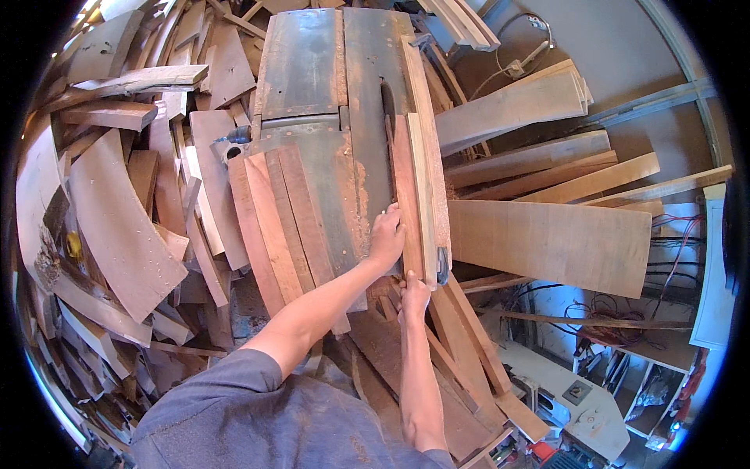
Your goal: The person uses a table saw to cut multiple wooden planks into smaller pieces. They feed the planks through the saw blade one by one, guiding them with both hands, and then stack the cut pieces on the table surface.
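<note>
A long reddish wooden strip (405,184) lies lengthwise on the metal saw table (301,74), along a pale wooden fence (423,148). My left hand (387,238) curls over the strip's left side, fingers bent against it. At the strip's near end, my right hand (414,295) is closed around the end with the thumb on top. Ahead of my left hand, a dark saw blade (387,102) stands up through the table, just left of the strip's far end. Several cut strips (273,223) lie side by side on the table to the left.
Clamps (443,266) hold the fence at its near and far ends. Offcuts (125,223) are heaped along the left. Wide boards (551,238) lean out on the right, near a cable coil (539,47). A grey machine (578,399) stands at lower right.
</note>
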Motion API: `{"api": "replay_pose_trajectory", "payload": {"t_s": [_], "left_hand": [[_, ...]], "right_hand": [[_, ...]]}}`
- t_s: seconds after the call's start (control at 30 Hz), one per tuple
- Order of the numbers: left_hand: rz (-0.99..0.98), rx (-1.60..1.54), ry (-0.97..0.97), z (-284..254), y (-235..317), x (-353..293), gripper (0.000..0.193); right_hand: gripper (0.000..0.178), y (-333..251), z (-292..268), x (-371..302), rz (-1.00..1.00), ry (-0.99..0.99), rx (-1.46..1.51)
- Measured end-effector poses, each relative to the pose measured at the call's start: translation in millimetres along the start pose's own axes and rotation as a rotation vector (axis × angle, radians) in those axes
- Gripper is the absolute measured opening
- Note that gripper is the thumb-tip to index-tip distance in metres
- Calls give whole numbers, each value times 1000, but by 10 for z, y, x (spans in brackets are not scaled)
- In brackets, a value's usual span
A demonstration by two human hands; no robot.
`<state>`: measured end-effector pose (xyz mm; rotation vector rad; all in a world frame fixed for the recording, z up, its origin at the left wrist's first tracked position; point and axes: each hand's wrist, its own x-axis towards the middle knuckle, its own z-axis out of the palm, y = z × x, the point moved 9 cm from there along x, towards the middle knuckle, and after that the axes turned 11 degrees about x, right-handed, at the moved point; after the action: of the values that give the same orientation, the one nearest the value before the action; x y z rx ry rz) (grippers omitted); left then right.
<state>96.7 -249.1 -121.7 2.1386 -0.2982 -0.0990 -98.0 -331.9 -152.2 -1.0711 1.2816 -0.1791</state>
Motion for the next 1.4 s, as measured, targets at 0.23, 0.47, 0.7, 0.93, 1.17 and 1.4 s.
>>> {"api": "replay_pose_trajectory", "payload": {"t_s": [0.23, 0.47, 0.7, 0.93, 1.17, 1.4], "left_hand": [[1, -22, -3, -42, 41, 155, 40], [-7, -11, 28, -44, -36, 330, 40], [4, 21, 32, -15, -77, 463, 42], [20, 41, 74, -34, -59, 585, 41], [-30, 17, 48, -51, -86, 611, 38], [-54, 5, 15, -59, -65, 618, 38]], "right_hand": [[38, -36, 131, 165, -80, -72, -5], [40, -88, 242, 248, -27, -53, -26], [42, -121, 340, 354, -17, -53, -25], [44, -221, 429, 380, -28, -94, -62], [29, -931, 466, -95, -880, -85, -928], [60, -1415, 762, -397, -1441, -152, -1366]]}}
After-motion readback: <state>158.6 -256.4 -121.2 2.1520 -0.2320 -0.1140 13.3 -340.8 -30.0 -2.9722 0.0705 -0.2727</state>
